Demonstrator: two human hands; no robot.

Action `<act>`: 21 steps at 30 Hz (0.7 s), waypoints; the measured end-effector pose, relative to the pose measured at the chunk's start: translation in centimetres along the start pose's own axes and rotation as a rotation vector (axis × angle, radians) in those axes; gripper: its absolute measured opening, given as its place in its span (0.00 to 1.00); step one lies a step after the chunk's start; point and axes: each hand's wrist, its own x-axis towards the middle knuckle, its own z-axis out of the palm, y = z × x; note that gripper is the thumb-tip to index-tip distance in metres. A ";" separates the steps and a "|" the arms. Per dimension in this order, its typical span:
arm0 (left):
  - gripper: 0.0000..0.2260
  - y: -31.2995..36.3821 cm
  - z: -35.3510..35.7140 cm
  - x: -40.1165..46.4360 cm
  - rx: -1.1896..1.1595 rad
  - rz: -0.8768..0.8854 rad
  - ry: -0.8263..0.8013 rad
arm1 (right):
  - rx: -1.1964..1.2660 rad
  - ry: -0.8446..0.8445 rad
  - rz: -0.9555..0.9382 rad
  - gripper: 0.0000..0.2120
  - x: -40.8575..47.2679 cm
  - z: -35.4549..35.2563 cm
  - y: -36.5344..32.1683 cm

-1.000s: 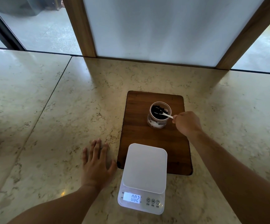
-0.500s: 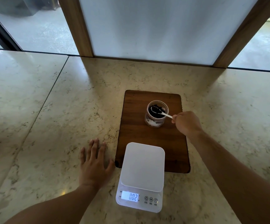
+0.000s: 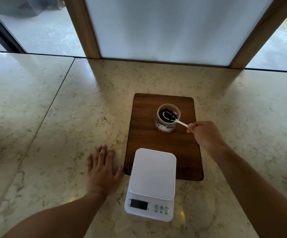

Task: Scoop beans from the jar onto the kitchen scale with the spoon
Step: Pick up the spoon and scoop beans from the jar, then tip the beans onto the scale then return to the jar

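A clear jar (image 3: 166,125) with dark beans (image 3: 171,112) stands upright on a brown wooden board (image 3: 147,134). My right hand (image 3: 204,134) pinches the handle of a white spoon (image 3: 180,122), whose bowl sits inside the jar mouth among the beans. A white kitchen scale (image 3: 152,176) lies nearer to me, overlapping the board's front edge; its platform is bare and its display looks dark. My left hand (image 3: 102,170) rests flat on the marble counter, left of the scale, fingers spread, holding nothing.
The pale marble counter (image 3: 53,134) stretches wide on both sides, with a seam running along the left. At the back stand a frosted panel (image 3: 170,28) in a wooden frame and glass windows.
The spoon's bowl has shifted slightly inside the jar mouth. The scale's display, lit and reading 002 earlier, now looks dark. My left hand stays flat on the counter.
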 end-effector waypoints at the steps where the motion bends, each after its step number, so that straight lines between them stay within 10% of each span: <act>1: 0.34 0.0 0.0 0.1 0.001 -0.002 -0.002 | 0.001 -0.016 -0.007 0.16 -0.3 -0.1 0.0; 21: 0.32 0.0 0.2 0.1 -0.001 -0.013 0.007 | -0.128 -0.308 -0.133 0.15 -7.6 2.3 8.1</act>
